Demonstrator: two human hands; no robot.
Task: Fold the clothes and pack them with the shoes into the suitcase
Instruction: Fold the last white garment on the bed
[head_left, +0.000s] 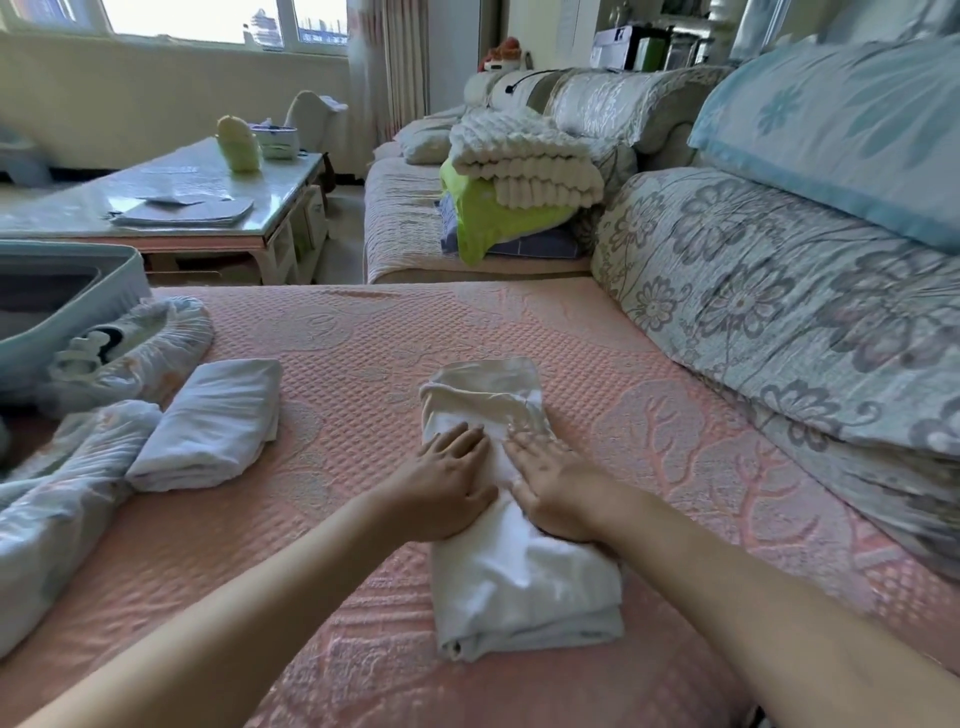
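A white garment (519, 582), folded into a long strip, lies on the pink cover in front of me. My left hand (447, 478) and my right hand (553, 483) both press flat on its middle, fingers straight. A second folded white garment (213, 421) sits to the left. Shoes in translucent bags (135, 343) lie beside the open grey-blue suitcase (104, 280) at the far left. Another bagged item (62, 493) lies at the near left.
The pink quilted cover (675, 415) spreads around the garment. Floral cushions (779, 322) rise on the right. A stack of blankets (519, 176) sits on the sofa beyond. A glass coffee table (156, 202) with papers stands at the back left.
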